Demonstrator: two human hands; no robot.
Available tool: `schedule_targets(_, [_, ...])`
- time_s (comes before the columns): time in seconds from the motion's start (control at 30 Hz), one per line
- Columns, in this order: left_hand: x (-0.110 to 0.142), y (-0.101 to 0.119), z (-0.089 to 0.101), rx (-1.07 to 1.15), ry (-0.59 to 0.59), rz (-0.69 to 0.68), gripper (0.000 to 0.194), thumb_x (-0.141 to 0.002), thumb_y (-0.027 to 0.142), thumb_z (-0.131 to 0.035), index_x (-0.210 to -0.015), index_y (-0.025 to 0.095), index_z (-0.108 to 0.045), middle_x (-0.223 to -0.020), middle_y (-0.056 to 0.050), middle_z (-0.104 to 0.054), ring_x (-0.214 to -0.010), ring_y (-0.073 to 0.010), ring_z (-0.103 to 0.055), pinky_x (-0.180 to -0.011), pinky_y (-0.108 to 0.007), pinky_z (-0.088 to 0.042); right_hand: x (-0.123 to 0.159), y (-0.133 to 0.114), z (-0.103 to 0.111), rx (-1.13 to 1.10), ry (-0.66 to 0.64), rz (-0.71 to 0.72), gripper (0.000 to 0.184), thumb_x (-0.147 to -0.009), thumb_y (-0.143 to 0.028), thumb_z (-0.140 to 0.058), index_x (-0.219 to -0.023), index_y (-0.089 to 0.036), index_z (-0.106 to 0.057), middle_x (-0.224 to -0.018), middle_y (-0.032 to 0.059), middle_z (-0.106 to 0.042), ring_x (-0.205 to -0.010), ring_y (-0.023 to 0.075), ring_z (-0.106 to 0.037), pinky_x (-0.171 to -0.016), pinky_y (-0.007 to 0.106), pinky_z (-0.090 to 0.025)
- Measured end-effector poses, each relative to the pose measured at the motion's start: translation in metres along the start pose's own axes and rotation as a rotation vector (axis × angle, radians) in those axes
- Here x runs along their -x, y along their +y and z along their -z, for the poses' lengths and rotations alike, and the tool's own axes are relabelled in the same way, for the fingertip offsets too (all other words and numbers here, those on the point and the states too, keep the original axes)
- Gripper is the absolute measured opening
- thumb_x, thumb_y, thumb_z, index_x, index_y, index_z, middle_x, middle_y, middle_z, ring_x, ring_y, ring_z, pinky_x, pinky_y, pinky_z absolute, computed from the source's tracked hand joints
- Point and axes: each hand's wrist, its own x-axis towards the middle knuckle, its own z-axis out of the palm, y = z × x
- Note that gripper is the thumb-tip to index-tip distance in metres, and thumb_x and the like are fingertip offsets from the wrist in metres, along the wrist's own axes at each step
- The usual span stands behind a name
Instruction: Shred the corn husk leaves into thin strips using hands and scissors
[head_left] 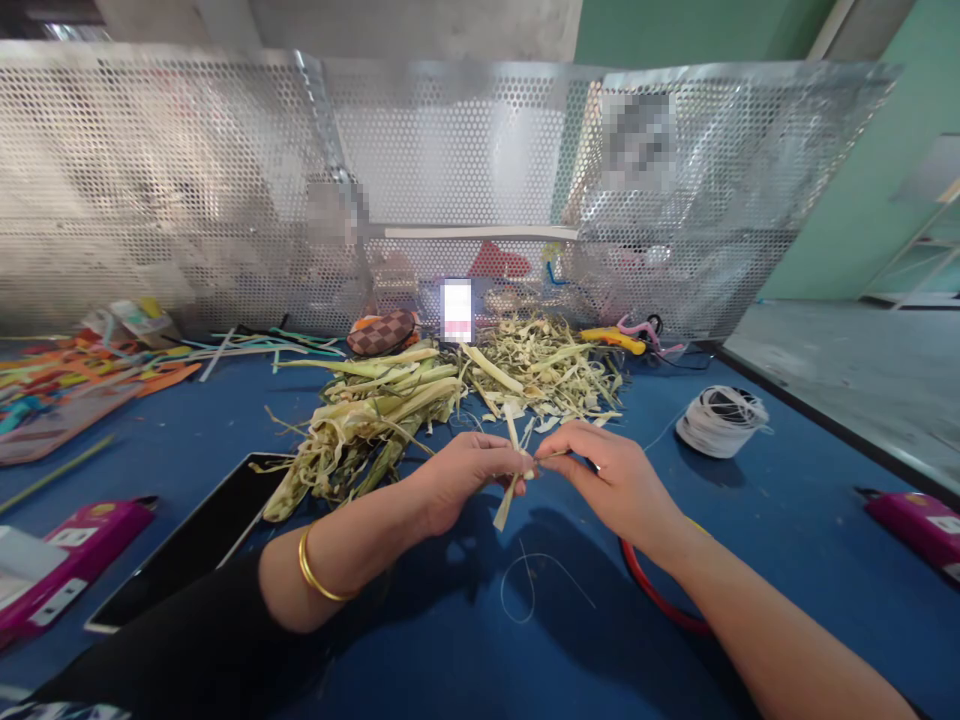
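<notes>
My left hand (480, 470) pinches a pale strip of dried husk (505, 508), whose ends stick out above and below the fingers. Close beside it on the right, my right hand (600, 470) has its thumb and forefinger pressed together on a thin end at the husk; I cannot make out whether this is fibre or line. A thin clear line (517, 600) lies in a loose loop on the blue table (450, 660) below the hands. Behind my left hand rests a bundle of husks (375, 410), and past both hands spreads a heap of shredded husk (555, 370).
A spool of white line (720, 420) stands at the right. Left of me lie a dark tablet-like panel (202, 530) and a magenta power strip (90, 550). Yellow-handled scissors (615, 338), a checkered pouch (382, 332) and a lit phone (457, 310) sit before the perforated metal screen (465, 150).
</notes>
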Motion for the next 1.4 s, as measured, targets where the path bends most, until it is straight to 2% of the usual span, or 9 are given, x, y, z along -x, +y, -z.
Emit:
schedule_targets(0.17, [-0.001, 0.0, 0.0, -0.102, -0.035, -0.051, 0.021, -0.066, 0.037, -0.067, -0.058, 0.017, -0.067, -0.062, -0.003, -0.063, -0.062, -0.0121, -0.05, -0.066, -0.025, -0.039, 0.0, 0.003, -0.005, -0.056, -0.038, -0.231, 0.016, -0.086, -0.026, -0.049, -0.073, -0.02, -0.058, -0.065, -0.0009, -0.059, -0.063, 0.0143, -0.054, -0.06, 0.026, -0.041])
schedule_targets(0.37, [0.001, -0.001, -0.002, -0.381, 0.063, -0.131, 0.024, -0.071, 0.031, -0.059, -0.052, 0.017, -0.062, -0.053, 0.001, -0.056, -0.052, -0.0095, -0.042, -0.054, -0.023, -0.032, -0.001, 0.004, -0.009, -0.079, -0.062, -0.281, 0.016, -0.082, -0.028, -0.05, -0.07, -0.02, -0.057, -0.062, -0.0011, -0.058, -0.061, 0.0144, -0.052, -0.06, 0.027, -0.039])
schedule_targets(0.53, [0.001, -0.008, -0.007, -0.468, 0.131, -0.17, 0.022, -0.069, 0.03, -0.058, -0.051, 0.017, -0.06, -0.047, 0.003, -0.05, -0.049, -0.01, -0.042, -0.05, -0.023, -0.03, -0.002, 0.005, -0.01, -0.338, -0.152, -0.47, 0.018, -0.077, -0.034, -0.053, -0.068, -0.019, -0.058, -0.058, -0.0016, -0.057, -0.06, 0.0148, -0.054, -0.063, 0.029, -0.041])
schedule_targets(0.63, [-0.002, -0.009, -0.006, -0.333, 0.168, -0.119, 0.021, -0.067, 0.03, -0.059, -0.05, 0.017, -0.059, -0.048, 0.003, -0.051, -0.051, -0.01, -0.043, -0.053, -0.023, -0.032, -0.003, 0.008, -0.008, -0.381, -0.127, -0.448, 0.019, -0.078, -0.036, -0.053, -0.078, -0.018, -0.06, -0.064, -0.0005, -0.06, -0.066, 0.0162, -0.058, -0.068, 0.03, -0.043])
schedule_targets(0.77, [-0.005, -0.005, 0.0, -0.061, 0.223, -0.069, 0.016, -0.063, 0.03, -0.062, -0.053, 0.017, -0.061, -0.054, 0.001, -0.056, -0.058, -0.0111, -0.049, -0.062, -0.024, -0.039, -0.001, 0.012, -0.001, -0.1, -0.098, -0.349, 0.017, -0.076, -0.029, -0.059, -0.091, -0.021, -0.061, -0.073, 0.0001, -0.064, -0.071, 0.0175, -0.06, -0.068, 0.031, -0.043])
schedule_targets(0.87, [-0.005, 0.0, 0.003, 0.046, 0.259, -0.028, 0.015, -0.059, 0.029, -0.065, -0.053, 0.017, -0.06, -0.055, 0.001, -0.057, -0.056, -0.0101, -0.048, -0.062, -0.023, -0.04, 0.002, 0.006, 0.0, 0.085, -0.39, -0.211, 0.004, -0.072, -0.02, -0.067, -0.075, -0.022, -0.066, -0.078, 0.0, -0.064, -0.071, 0.0158, -0.059, -0.065, 0.027, -0.041])
schedule_targets(0.97, [-0.004, 0.001, 0.004, 0.108, 0.261, 0.012, 0.013, -0.058, 0.027, -0.067, -0.054, 0.016, -0.06, -0.057, 0.0, -0.058, -0.056, -0.0099, -0.049, -0.061, -0.022, -0.041, 0.007, -0.004, -0.007, 0.173, -0.605, -0.138, 0.009, -0.069, -0.013, -0.071, -0.072, -0.022, -0.068, -0.077, -0.0007, -0.063, -0.068, 0.0141, -0.058, -0.06, 0.024, -0.038])
schedule_targets(1.23, [0.002, -0.001, 0.005, 0.097, 0.23, 0.133, 0.012, -0.062, 0.027, -0.065, -0.061, 0.015, -0.065, -0.067, -0.004, -0.068, -0.06, -0.0118, -0.055, -0.056, -0.022, -0.041, 0.012, -0.004, -0.023, 0.231, -0.575, -0.126, 0.015, -0.072, -0.005, -0.061, -0.066, -0.019, -0.062, -0.075, 0.0004, -0.061, -0.066, 0.0143, -0.055, -0.06, 0.025, -0.034])
schedule_targets(1.4, [0.012, 0.001, 0.01, 0.082, 0.267, 0.198, 0.012, -0.063, 0.027, -0.065, -0.062, 0.015, -0.065, -0.075, -0.005, -0.071, -0.063, -0.0126, -0.058, -0.053, -0.021, -0.04, 0.008, 0.0, -0.014, -0.066, -0.449, -0.305, 0.012, -0.08, -0.009, -0.049, -0.073, -0.02, -0.051, -0.075, 0.0009, -0.063, -0.072, 0.0162, -0.061, -0.065, 0.027, -0.042])
